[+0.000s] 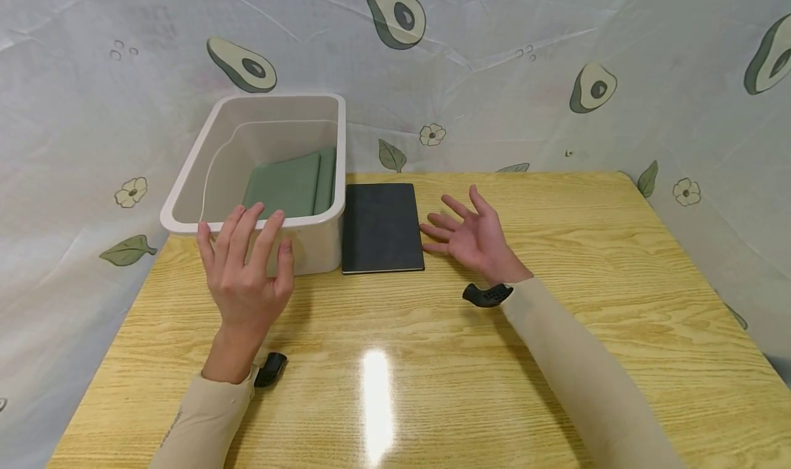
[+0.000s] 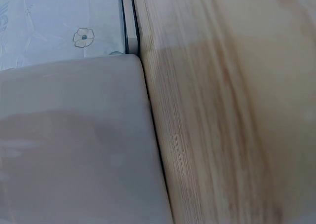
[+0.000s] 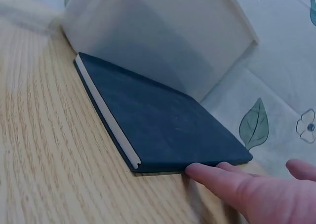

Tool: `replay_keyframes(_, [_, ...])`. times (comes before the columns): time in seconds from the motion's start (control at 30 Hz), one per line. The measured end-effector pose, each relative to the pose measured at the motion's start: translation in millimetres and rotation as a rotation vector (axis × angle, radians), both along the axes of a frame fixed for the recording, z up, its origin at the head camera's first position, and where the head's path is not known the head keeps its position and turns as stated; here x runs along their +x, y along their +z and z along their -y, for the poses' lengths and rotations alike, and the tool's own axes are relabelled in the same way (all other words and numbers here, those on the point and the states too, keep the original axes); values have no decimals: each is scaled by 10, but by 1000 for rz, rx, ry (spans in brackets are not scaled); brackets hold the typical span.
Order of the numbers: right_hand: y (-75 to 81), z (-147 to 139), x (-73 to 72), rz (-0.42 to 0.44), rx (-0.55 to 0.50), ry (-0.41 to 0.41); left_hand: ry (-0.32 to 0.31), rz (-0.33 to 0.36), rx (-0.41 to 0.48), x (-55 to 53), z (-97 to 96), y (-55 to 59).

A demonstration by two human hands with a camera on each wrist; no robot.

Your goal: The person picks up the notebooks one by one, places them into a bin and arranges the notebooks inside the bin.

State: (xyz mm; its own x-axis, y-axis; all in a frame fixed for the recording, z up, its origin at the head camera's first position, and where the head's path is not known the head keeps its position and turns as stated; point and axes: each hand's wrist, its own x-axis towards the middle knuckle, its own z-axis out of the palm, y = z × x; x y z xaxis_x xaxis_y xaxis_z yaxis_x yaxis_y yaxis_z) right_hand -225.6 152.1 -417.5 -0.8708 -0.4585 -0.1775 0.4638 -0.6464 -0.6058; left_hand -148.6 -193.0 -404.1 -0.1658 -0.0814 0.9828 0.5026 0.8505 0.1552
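A beige plastic bin (image 1: 309,246) stands at the back left of the wooden table. Two green flat things (image 1: 287,180), like notebooks, lean inside it. Against the bin's right side lies a dark hardcover notebook (image 1: 383,229), flat and closed, its page edges facing the front. My left hand (image 1: 247,270) is at the bin's front rim, fingers spread and loosely extended across it. To the right of the notebook my right hand (image 1: 476,239) is spread, palm turned inward. In the right wrist view its fingertips (image 3: 195,169) are right at the notebook's edge.
Behind the table (image 1: 494,366) hangs a pale cloth (image 1: 482,91) printed with avocados, leaves and flowers. A black wrist mount (image 1: 270,370) sits at the left wrist, another mount (image 1: 488,295) at the right.
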Motion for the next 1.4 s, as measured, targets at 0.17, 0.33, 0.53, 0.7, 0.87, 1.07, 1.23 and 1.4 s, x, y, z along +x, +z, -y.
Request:
replay_keyframes(0.17, [-61,-29,2,44,-87,-12,1,-5,-1,1,11,0])
replay_keyframes(0.33, [-96,-24,7,54,-122,-10,-2,-8,5,3,11,5])
replay_keyframes(0.53, [-121,-8,5,57,-126,-20,-6,-1,11,8,10,15])
replay_keyframes(0.7, [-136,3,8,68,-131,-35,-10,1,10,15,14,18])
replay_keyframes(0.87, [-141,14,10,77,-144,-37,-9,-7,8,17,30,9])
replay_keyframes(1.07, [-128,57,9,95,-138,-43,-11,-11,7,15,55,-10])
replay_keyframes(1.23, [-95,183,-13,104,-81,12,-17,-17,0,10,51,-31])
replay_keyframes(1.4, [-45,315,-23,75,7,55,-22,-18,-8,-4,28,-33])
